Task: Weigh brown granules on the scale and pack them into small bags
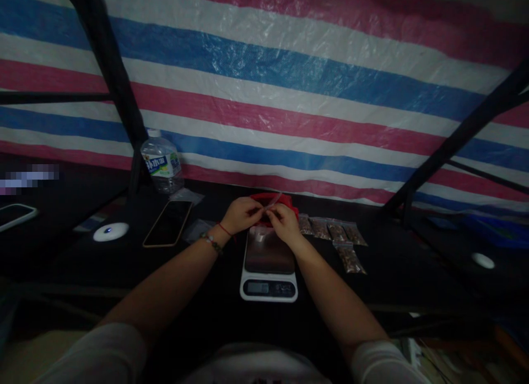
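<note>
My left hand (243, 214) and my right hand (283, 221) meet above the far end of a white kitchen scale (269, 293). Both have their fingertips pinched on a small clear plastic bag (274, 199), whose edge sticks up between them; the rest of it is mostly hidden. Just behind the hands lies a red bag (292, 203), partly covered by them. The scale's dark plate shows between my forearms, and its display is too dim to read. Right of my right hand lie several small clear bags (338, 230) with brownish bits inside, one of them (349, 259) nearer to me.
Left of the scale are a dark-screened phone (168, 224), clear empty bags (197, 230) and a white oval device (111, 231). A large plastic bottle (162, 162) stands behind, by a black frame post (108, 64). Striped sheeting (264, 114) hangs beyond the black table (397, 268).
</note>
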### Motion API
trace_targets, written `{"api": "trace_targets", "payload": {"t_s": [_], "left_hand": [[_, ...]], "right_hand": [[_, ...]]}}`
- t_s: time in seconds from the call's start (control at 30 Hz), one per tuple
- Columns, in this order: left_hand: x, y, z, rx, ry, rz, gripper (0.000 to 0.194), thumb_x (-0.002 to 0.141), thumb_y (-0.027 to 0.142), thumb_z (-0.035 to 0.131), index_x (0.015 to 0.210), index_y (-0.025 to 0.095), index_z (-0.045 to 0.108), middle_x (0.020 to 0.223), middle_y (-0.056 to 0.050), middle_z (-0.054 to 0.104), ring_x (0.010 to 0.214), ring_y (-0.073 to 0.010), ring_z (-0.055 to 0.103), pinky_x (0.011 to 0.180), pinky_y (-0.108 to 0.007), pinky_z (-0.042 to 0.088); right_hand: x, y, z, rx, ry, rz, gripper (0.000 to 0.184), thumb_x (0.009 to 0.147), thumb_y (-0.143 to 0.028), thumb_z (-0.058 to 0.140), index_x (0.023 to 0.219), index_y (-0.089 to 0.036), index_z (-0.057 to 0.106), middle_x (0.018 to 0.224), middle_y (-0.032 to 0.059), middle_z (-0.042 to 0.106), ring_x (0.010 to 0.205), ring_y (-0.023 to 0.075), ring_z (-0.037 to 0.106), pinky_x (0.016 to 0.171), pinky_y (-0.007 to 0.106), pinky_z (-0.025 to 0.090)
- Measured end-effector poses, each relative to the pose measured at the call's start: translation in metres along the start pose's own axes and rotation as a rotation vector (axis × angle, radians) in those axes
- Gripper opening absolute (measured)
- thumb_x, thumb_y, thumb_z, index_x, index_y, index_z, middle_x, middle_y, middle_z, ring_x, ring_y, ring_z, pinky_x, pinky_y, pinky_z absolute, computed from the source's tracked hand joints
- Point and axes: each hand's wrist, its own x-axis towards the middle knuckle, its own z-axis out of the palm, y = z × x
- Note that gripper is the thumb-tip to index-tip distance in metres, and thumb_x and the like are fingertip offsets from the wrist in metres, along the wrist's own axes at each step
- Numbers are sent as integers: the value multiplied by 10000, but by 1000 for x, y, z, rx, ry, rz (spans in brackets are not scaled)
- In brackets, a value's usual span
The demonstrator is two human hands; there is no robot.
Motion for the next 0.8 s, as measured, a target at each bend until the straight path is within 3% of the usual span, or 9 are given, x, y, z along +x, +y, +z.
{"api": "trace_targets", "payload": {"t_s": [0.17, 0.37, 0.6, 0.7, 0.8], "left_hand": [[2, 10, 1, 86, 108, -47, 193, 813, 266, 542, 694, 163, 653, 683, -41, 667, 655, -149, 608, 657, -278, 466], [4, 21, 7, 114, 123, -92, 177, 803, 255, 543, 682, 171, 640, 699, -38, 670, 662, -147, 605, 656, -271, 460], [5, 15, 5, 216, 197, -182, 183, 824, 258, 519, 719, 164, 637, 706, -44, 665, 690, -155, 607, 662, -272, 454], [4, 16, 5, 221, 160, -133, 194, 830, 292, 538, 735, 167, 651, 727, -44, 681, 693, -150, 618, 670, -267, 456], [4, 21, 8, 228, 160, -100, 198, 834, 303, 548, 739, 170, 659, 721, -39, 685, 679, -145, 620, 661, -262, 461]], "right_hand": [[1, -9, 2, -42, 52, -28, 137, 838, -228, 503, 799, -181, 626, 785, 45, 651, 717, 157, 589, 658, 261, 464], [2, -12, 4, -100, 145, 16, 125, 783, -214, 511, 719, -178, 612, 667, 13, 600, 610, 139, 540, 595, 247, 419], [1, -12, 1, -126, 185, 32, 176, 708, -167, 496, 544, -197, 440, 522, -47, 429, 501, 104, 411, 514, 228, 335], [3, -10, 0, -118, 296, 1, 186, 705, -152, 501, 556, -205, 402, 547, -48, 409, 526, 111, 410, 528, 233, 354], [4, -8, -1, -113, 397, -90, 162, 736, -146, 509, 597, -204, 449, 655, -10, 486, 672, 147, 499, 637, 273, 435]]}}
